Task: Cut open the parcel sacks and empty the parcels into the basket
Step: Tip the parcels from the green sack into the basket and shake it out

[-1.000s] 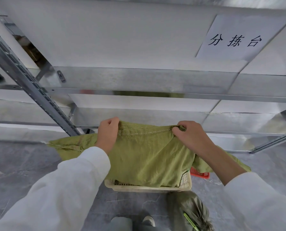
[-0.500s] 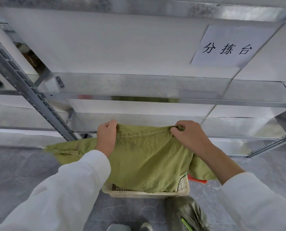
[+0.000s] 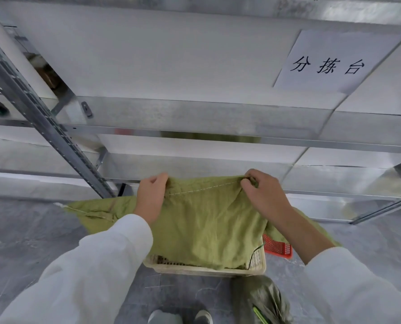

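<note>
Both hands are closed on the top hem of a limp green sack (image 3: 206,226), held up in the middle of the frame. The left hand (image 3: 151,197) has its fingers curled over the hem at the sack's upper left. The right hand (image 3: 262,195) pinches the hem between thumb and bent fingers at the upper right. A line of white stitching runs along the edge between the two hands.

The sack hangs flat and wrinkled, and its lower edge drapes into a cream basket (image 3: 195,268) on the grey floor (image 3: 26,239) in the lower centre. The cloth hides most of the basket's inside. A red basket (image 3: 277,248) sits just right of it, partly behind the sack. A darker green sack (image 3: 262,300) lies at the bottom edge, beside a shoe (image 3: 203,316). Metal shelving (image 3: 195,118) fills the upper frame, with a paper sign (image 3: 328,64) at the upper right.
</note>
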`<state>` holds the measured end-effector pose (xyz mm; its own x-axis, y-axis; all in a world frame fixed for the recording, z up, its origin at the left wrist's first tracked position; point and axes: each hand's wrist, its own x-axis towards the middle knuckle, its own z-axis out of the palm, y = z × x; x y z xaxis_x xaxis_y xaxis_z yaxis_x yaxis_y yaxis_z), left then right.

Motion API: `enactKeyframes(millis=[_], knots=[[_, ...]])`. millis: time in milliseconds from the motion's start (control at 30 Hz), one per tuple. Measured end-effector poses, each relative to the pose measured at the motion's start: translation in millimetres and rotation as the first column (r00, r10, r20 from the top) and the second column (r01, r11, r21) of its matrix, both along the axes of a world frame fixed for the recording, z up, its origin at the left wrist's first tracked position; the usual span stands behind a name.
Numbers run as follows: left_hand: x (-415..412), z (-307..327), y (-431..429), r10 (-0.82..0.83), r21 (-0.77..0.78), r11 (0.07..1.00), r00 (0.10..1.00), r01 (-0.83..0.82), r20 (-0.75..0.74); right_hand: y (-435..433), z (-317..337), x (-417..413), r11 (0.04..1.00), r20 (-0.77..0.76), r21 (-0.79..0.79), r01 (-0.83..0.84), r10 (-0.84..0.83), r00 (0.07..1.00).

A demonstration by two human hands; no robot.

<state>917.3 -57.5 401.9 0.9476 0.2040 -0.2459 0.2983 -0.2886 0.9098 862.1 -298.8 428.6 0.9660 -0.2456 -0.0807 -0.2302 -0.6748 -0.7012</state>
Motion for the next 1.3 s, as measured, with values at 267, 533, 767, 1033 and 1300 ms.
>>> enactKeyframes(millis=[267, 533, 767, 1033, 1300], knots=[[3.1, 6.7, -12.5, 0.268, -0.258, 0.929, 0.963, -0.266, -0.028, 0.8, 1.2, 0.8, 0.998, 0.138, 0.06, -0.015, 0.007, 0.99], [15.7, 21.5, -17.0, 0.26, -0.299, 0.91, 0.957, -0.287, -0.127, -5.1, 6.6, 12.1, 0.998, 0.245, 0.062, 0.013, -0.028, 0.969], [8.6, 34.4, -27.8, 0.29, -0.413, 0.862, 0.954, -0.295, -0.077, -15.9, 22.2, 19.1, 1.0, 0.245, -0.005, 0.011, -0.009, 0.969], [12.2, 49.6, -48.7, 0.165, -0.276, 0.945, 0.984, -0.176, -0.063, -26.5, 26.7, 20.9, 0.998, 0.095, -0.063, -0.013, 0.019, 0.995], [9.4, 50.8, -38.0, 0.236, -0.49, 0.856, 0.968, -0.165, 0.087, -13.4, 20.2, 12.0, 0.986, 0.336, 0.156, 0.067, -0.117, 0.935]])
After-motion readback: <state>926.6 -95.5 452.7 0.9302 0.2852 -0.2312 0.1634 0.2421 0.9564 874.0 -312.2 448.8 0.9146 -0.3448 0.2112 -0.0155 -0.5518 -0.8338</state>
